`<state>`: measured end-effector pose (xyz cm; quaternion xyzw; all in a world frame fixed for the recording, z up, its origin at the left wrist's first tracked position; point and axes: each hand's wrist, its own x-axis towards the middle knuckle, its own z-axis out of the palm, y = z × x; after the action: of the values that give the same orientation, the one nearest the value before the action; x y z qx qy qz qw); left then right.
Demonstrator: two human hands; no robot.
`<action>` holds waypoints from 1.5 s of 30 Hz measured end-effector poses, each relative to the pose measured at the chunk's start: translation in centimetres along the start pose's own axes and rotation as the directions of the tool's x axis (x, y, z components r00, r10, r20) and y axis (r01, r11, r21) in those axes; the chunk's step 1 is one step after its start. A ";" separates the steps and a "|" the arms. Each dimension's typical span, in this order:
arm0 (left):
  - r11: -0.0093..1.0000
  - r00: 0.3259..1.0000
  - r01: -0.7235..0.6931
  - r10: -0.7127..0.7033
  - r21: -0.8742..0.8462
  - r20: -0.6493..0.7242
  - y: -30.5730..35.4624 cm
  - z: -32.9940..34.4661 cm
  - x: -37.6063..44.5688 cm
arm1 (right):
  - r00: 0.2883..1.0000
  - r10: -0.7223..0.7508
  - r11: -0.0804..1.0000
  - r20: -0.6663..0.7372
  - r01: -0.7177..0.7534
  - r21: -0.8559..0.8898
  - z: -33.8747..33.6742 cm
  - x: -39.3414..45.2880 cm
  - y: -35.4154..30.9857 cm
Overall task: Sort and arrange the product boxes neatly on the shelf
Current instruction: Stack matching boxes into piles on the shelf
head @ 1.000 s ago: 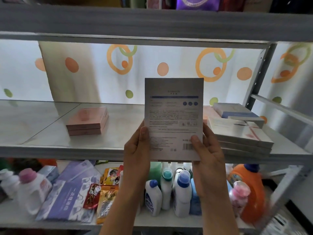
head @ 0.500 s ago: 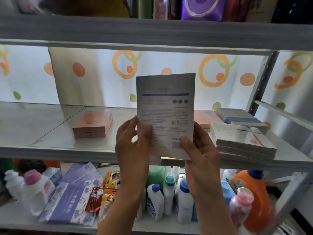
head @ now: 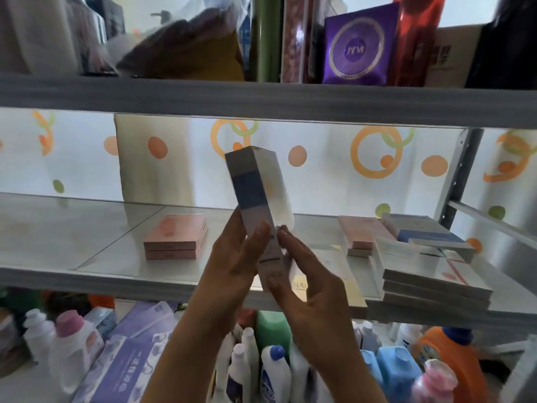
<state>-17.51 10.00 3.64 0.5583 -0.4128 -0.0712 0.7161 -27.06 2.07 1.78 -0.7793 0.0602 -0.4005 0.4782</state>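
Observation:
I hold a flat white box with a blue band [head: 252, 196] upright and edge-on in front of the middle shelf [head: 87, 274]. My left hand [head: 232, 271] grips its lower left side. From the right, my right hand [head: 305, 286] pinches its lower edge with fingers and thumb. Two pink boxes [head: 177, 239] lie stacked on the shelf to the left. At the right of the shelf sits a stack of white boxes [head: 430, 280], topped by a blue-and-white box [head: 424, 234], with more pink boxes [head: 363, 237] beside it.
The lower shelf holds detergent bottles [head: 273, 370], an orange jug [head: 447, 359], purple packs [head: 130, 356] and a pink-capped bottle [head: 72, 347]. The upper shelf carries a purple box [head: 360, 45] and bags. A grey upright post [head: 456, 181] stands at the right.
The box has turned from showing its printed back to edge-on, and sits higher. The view has tilted up, revealing the top shelf's contents.

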 end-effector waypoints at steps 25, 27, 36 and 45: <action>0.994 0.835 0.099 -0.056 0.050 -0.547 -5.4 -6.3 4.5 | 0.972 -0.004 0.907 0.237 0.102 -0.407 2.7 5.7 6.2; 0.967 0.862 0.168 -0.050 0.191 -0.504 -6.7 -7.1 5.3 | 0.965 0.053 0.909 0.255 0.059 -0.412 3.3 6.6 6.6; 0.908 0.962 0.233 -0.162 0.350 -0.220 -11.5 -8.6 8.2 | 0.949 0.195 0.877 0.246 -0.057 -0.476 4.4 13.4 9.7; 0.834 0.939 0.328 -0.237 0.444 -0.247 -15.4 -9.3 13.3 | 0.900 0.375 0.723 0.221 -0.135 -0.677 6.4 17.9 14.1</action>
<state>2.89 3.73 -3.14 0.7768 -0.2629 -0.0209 0.5718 -6.58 -9.52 -0.65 -0.9366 0.2188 -0.1419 0.2341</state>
